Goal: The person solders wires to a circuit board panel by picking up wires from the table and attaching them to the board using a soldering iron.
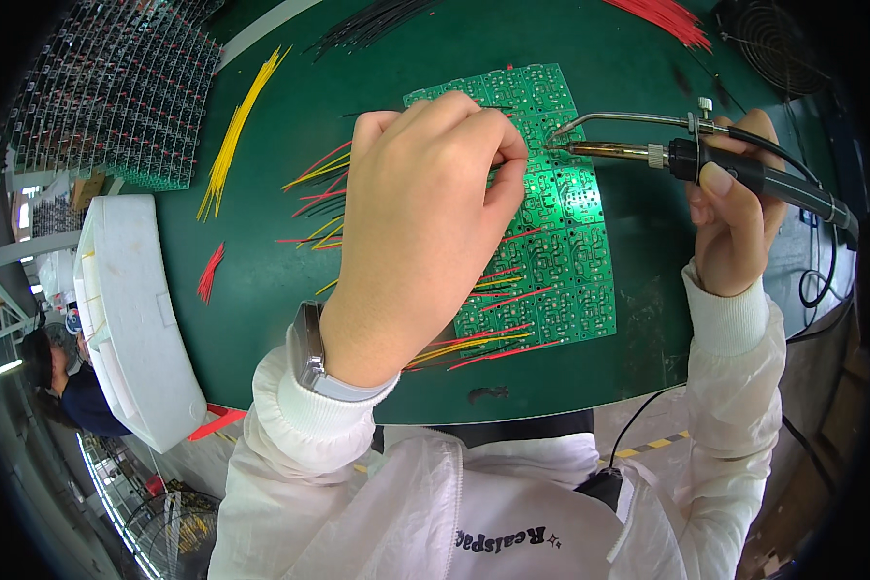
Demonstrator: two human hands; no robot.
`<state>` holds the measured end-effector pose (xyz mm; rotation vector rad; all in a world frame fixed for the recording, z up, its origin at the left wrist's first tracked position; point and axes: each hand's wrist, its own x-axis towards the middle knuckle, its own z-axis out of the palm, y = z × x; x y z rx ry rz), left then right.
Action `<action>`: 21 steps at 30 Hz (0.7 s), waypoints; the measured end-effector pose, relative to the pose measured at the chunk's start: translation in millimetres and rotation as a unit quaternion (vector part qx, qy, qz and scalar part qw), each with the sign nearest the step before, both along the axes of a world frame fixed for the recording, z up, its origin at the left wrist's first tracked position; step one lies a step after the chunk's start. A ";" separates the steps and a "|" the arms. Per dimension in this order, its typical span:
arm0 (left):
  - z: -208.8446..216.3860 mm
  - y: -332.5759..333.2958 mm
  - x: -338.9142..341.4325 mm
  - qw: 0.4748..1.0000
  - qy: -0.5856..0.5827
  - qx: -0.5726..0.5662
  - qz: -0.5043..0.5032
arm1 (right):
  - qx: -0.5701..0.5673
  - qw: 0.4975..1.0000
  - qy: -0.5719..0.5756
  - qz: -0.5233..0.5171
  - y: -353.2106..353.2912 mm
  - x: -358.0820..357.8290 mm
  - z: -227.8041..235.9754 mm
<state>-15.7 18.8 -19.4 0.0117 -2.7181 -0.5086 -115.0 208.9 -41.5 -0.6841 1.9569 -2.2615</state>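
My left hand [425,213] is over a panel of green circuit boards [575,290], its thumb and fingers pinched together. Between them shows a bit of what looks like a thin dark wire, mostly covered by the fingers. In my right hand [739,222] is a soldering iron [633,152] with a curved metal feed tube [619,117] clamped above it. The iron's tip and the tube's end meet close to the panel, just right of the left fingertips. Red, yellow and black wires [493,338] stick out over the panel on both sides of my left hand and wrist.
Yellow wires [240,135], short red wires [211,274], black wires [372,24] and longer red wires [662,19] lie on the green mat. Stacked boards [116,92] stand far left, above a white foam box [140,309]. A round fan grille [768,43] is far right. Someone sits beyond the left edge.
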 end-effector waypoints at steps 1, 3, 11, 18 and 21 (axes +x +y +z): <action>-0.5 -0.8 -0.3 1.000 -0.003 -0.001 0.002 | -0.006 1.000 0.006 -0.006 -0.6 -1.8 -1.1; -0.3 -0.2 1.7 1.000 0.002 -0.002 0.001 | -0.023 0.999 0.019 -0.018 2.7 -4.6 -0.2; 11.2 -6.1 1.2 0.990 0.014 0.137 -0.007 | -0.087 0.993 0.000 -0.081 7.9 -11.1 3.8; 17.6 -95.1 -75.5 1.000 0.019 -0.008 -0.009 | -0.058 0.995 -0.018 -0.077 6.4 -8.9 9.7; 3.8 -117.3 -105.6 0.997 0.034 -0.057 -0.033 | -0.057 0.996 -0.017 -0.066 4.1 -7.2 14.2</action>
